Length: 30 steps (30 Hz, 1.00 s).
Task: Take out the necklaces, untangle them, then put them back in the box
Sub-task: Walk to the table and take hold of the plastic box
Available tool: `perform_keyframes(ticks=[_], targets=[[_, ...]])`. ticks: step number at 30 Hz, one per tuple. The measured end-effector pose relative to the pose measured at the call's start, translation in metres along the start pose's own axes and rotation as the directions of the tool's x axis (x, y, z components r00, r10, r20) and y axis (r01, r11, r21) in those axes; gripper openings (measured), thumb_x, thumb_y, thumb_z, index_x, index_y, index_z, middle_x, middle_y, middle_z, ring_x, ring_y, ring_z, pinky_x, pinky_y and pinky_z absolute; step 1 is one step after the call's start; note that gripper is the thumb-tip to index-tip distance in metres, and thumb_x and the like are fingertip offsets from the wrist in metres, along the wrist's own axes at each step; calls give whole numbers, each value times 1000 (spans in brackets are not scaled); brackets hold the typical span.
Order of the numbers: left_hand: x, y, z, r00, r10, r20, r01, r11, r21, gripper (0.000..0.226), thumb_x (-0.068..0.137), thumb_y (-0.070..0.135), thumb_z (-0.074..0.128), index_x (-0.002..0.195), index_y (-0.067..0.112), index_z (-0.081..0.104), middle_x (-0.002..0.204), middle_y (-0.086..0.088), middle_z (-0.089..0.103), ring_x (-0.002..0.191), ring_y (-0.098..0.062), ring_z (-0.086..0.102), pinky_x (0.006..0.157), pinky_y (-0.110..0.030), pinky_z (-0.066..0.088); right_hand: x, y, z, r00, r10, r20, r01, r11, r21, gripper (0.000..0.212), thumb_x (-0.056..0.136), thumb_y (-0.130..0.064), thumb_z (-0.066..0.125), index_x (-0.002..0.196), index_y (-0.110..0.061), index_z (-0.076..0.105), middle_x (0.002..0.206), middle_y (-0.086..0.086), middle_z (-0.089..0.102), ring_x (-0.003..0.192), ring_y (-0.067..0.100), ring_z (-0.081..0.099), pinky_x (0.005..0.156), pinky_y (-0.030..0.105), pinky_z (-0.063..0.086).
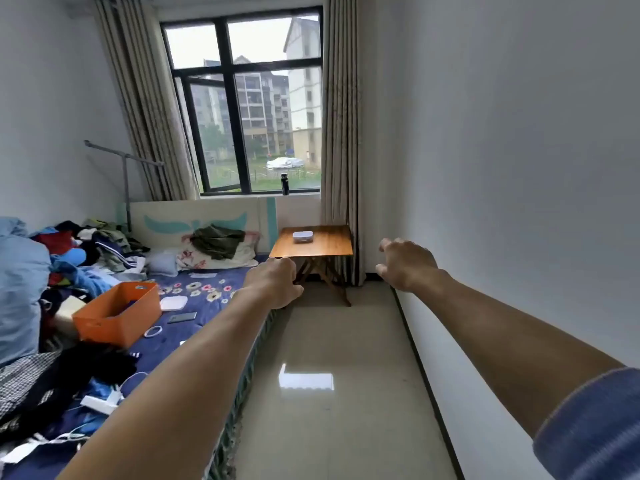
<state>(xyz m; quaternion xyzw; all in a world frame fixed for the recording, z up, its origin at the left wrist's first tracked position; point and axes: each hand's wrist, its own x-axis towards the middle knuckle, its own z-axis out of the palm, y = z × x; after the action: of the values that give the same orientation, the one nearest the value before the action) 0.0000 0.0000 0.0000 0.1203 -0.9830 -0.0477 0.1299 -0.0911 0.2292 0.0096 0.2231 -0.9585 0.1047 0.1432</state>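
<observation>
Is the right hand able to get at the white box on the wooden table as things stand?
Probably not yet: the white box sits on the wooden table well beyond the right hand. Only open floor lies between.

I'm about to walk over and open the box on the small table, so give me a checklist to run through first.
1. Box in view on the wooden table: ok.
2. Left hand free, holding nothing: ok.
3. Right hand free, fingers loosely curled: ok.
4. Floor up to the table, no obstacle visible on the tiles: ok.
5. Box within reach: not ok, both hands are well short of the table.
6. Necklaces inside the box: cannot tell, it is too small and far away.
</observation>
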Motion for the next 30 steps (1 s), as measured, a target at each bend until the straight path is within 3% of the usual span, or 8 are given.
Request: perform_keyframes(ticks=[6,14,20,30], targets=[[57,11,27,998,-45,35,46,999,-8,25,83,40,67,101,23,67,106,-3,67,87,-23,60,69,-32,43,54,27,27,998,20,68,-21,1000,13,42,92,-32,53,130,-14,47,129,11,54,115,31,53,93,42,45],[118,14,43,998,-12,65,13,1000,-6,24,83,39,67,101,23,65,105,-4,61,92,-26,60,78,-36,49,104,44,50,997,59,45,-60,998,28,41,91,-32,56,127,-15,49,125,10,57,110,31,55,87,39,46],[140,-1,39,998,20,65,-20,1000,3,21,84,38,66,98,22,63,95,-1,58,84,-23,56,73,-35,46,129,31,53,998,64,25,-65,997,34,39,90,-31,57,125,-15,50,123,10,58,107,30,56,85,39,46],[149,-34,35,998,29,48,-28,999,-19,23,84,37,67,101,21,64,99,-3,64,85,-23,60,66,-31,45,145,-2,61,999,36,23,-37,999,26,39,91,-31,55,126,-15,49,123,10,57,108,30,56,87,40,47]])
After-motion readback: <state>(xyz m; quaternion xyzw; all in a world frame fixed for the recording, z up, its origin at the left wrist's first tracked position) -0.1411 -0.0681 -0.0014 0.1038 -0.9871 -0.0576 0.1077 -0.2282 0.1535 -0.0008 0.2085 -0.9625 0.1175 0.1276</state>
